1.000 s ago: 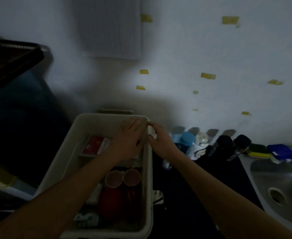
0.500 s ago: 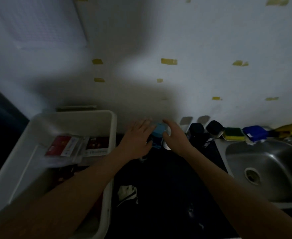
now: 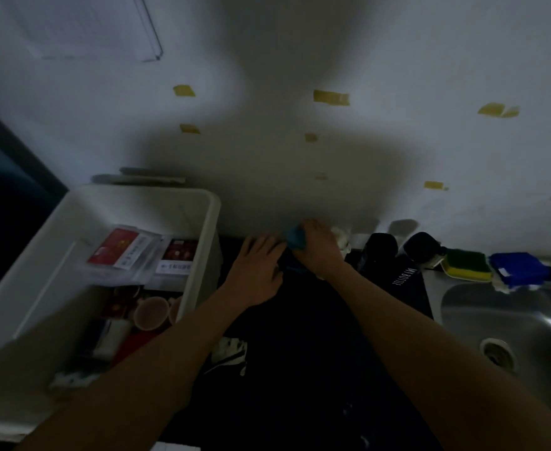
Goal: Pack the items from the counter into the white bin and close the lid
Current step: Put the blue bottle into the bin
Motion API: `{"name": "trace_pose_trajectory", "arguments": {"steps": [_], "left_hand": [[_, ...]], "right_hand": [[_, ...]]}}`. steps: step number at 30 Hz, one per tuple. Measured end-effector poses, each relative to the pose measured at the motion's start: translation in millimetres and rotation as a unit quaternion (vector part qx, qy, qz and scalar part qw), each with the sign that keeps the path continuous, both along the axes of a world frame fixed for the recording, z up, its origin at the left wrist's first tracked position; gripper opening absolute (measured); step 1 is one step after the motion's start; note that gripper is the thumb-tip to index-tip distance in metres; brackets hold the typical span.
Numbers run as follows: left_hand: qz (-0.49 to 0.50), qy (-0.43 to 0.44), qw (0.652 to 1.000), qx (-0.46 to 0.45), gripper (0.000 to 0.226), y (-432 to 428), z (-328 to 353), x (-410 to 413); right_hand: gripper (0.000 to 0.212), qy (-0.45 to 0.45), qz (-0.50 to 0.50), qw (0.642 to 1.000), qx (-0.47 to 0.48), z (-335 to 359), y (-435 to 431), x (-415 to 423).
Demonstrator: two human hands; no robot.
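Observation:
The white bin (image 3: 209,222) stands open at the left, holding red packets, pink cups and other items. On the dark counter (image 3: 300,369) by the wall stands a bottle with a blue cap (image 3: 295,237). My right hand (image 3: 316,252) curls round that bottle near its top. My left hand (image 3: 257,268) lies just left of it, fingers stretched toward the bottle's lower part; whether it grips is hidden in the dark. Two black bottles (image 3: 378,252) stand to the right.
A steel sink (image 3: 511,320) fills the right side. A yellow-green sponge (image 3: 466,263) and a blue sponge (image 3: 518,270) lie at its back edge. A crumpled white wrapper (image 3: 230,351) lies on the counter near the bin. The wall rises directly behind.
Both hands left the bin and moved right to the blue-capped bottle by the wall. The right hand has closed over its top; the camera has swung right.

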State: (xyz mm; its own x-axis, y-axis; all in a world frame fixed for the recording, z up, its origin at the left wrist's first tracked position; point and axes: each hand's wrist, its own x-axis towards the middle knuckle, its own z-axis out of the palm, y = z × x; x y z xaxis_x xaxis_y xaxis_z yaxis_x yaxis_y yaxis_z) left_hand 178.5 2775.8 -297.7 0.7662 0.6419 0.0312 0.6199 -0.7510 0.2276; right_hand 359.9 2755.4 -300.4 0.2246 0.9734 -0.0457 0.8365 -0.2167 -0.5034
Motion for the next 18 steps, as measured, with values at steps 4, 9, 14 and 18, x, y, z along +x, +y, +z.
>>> {"name": "trace_pose_trajectory", "arguments": {"steps": [4, 9, 14, 18], "left_hand": [[0.027, 0.008, 1.0, -0.01, 0.063, -1.4, -4.3, -1.8], [0.044, 0.007, 0.999, -0.027, 0.066, -1.0, -5.3, 0.4], [0.061, -0.039, 0.995, -0.063, 0.072, -0.5, 3.9, 5.2], [0.064, -0.087, 0.99, -0.088, 0.079, 4.8, 23.4, 5.7]], "right_hand": [[0.048, -0.009, 0.008, 1.0, 0.019, -10.6, 4.1, 2.1], [0.039, -0.009, 0.018, 0.998, 0.052, -14.1, 2.6, 2.3], [0.041, 0.034, -0.018, 0.991, 0.127, 8.0, -7.5, 4.8], [0.044, 0.078, -0.034, 0.979, 0.187, 38.6, -17.5, 10.0]]}}
